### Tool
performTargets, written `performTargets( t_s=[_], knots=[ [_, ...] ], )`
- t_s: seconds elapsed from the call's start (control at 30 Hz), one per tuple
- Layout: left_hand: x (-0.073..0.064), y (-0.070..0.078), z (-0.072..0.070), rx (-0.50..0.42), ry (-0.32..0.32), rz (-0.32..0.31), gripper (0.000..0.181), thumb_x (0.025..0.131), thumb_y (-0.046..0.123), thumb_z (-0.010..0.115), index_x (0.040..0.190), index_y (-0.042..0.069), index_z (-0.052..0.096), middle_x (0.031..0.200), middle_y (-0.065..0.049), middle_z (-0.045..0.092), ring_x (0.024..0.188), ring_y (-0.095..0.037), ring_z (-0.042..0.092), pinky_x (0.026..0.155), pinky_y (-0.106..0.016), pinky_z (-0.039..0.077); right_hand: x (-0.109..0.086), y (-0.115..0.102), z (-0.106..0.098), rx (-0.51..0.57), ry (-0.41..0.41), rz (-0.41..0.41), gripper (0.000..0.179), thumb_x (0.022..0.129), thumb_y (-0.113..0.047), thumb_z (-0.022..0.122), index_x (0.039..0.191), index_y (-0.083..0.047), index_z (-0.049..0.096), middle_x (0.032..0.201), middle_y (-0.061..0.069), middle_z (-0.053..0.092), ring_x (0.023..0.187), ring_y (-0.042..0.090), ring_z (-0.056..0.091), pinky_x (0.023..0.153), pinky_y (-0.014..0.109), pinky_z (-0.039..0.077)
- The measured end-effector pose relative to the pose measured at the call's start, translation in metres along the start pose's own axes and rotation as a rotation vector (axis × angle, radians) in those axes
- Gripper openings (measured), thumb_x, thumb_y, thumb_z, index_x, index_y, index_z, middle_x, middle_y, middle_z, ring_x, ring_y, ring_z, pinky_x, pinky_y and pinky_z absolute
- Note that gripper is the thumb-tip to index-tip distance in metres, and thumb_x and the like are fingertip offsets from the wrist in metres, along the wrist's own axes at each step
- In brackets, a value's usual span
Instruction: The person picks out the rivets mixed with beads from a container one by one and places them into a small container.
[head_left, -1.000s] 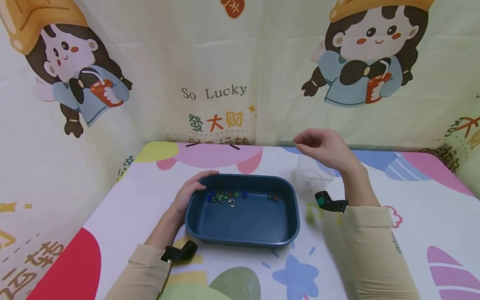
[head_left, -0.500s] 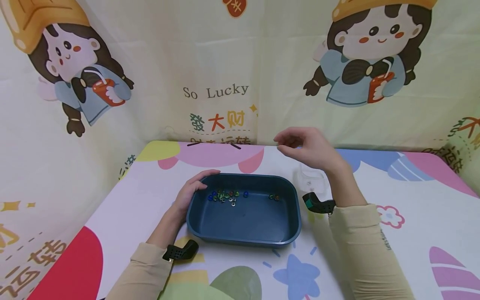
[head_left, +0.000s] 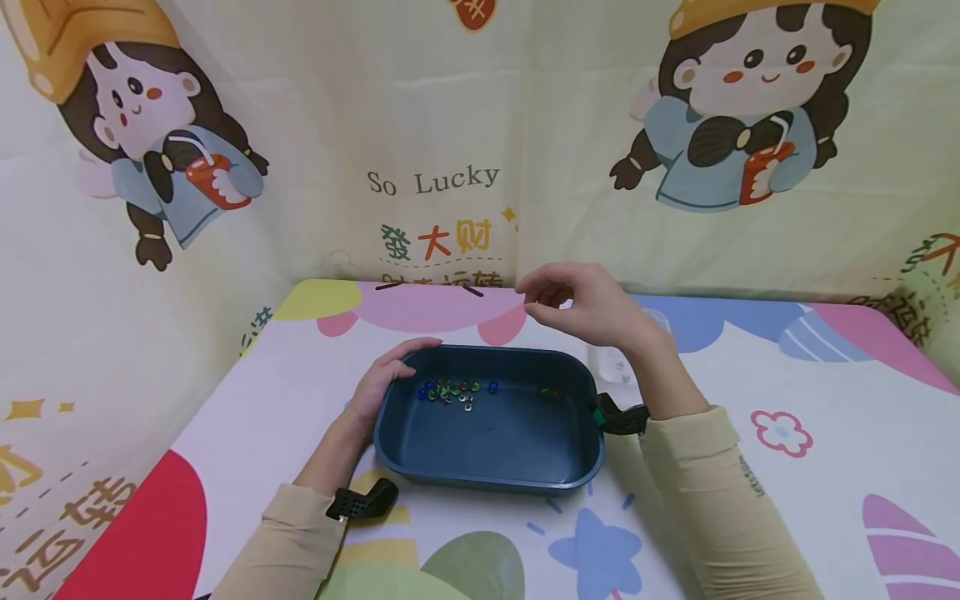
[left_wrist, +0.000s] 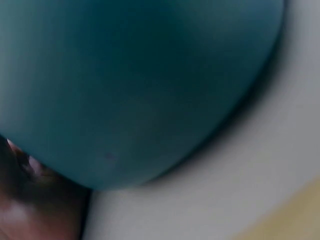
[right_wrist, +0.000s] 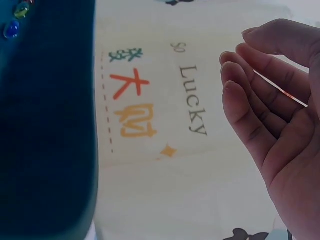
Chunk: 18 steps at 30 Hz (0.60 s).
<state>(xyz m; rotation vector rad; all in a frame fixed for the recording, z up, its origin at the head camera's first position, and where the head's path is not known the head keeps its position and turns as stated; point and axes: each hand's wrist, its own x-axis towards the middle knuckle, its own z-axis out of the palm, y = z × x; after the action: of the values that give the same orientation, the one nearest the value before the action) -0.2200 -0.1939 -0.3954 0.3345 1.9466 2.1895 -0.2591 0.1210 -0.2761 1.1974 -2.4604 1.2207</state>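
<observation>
left hand [head_left: 375, 390]'s pinching the blue tray [head_left: 487, 450]'s rim, right hand [head_left: 581, 304]'s raised toward the worktop [head_left: 832, 425]'s far edge, grip loosely spread

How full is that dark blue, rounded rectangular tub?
Mostly empty: the dark blue tub holds only small, shiny coloured marbles toward its far side, and most of its floor is bare.

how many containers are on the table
2: the dark blue tray, gripped by the left hand, and the clear container off its far right corner, partly hidden behind the right forearm.
</observation>
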Motion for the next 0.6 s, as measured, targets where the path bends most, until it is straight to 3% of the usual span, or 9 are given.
performTargets(
  t_s=[0.6],
  knots=[
    [-0.001, 0.002, 0.001, 0.021, 0.009, -0.003, 0.056, 0.092, 0.004, 0.032, 0.146, 0.002, 0.049, 0.151, -0.011, 0.044, 0.135, -0.032, 0.040, 0.104, -0.040, 0.040, 0.011, -0.007, 0.025, 0.062, -0.088, -0.086, 0.022, 0.088, -0.003, 0.073, 0.110, -0.002, 0.072, 0.090, 0.002, 0.069, 0.079, 0.015, 0.063, 0.072, 0.033, 0.055]
  ],
)
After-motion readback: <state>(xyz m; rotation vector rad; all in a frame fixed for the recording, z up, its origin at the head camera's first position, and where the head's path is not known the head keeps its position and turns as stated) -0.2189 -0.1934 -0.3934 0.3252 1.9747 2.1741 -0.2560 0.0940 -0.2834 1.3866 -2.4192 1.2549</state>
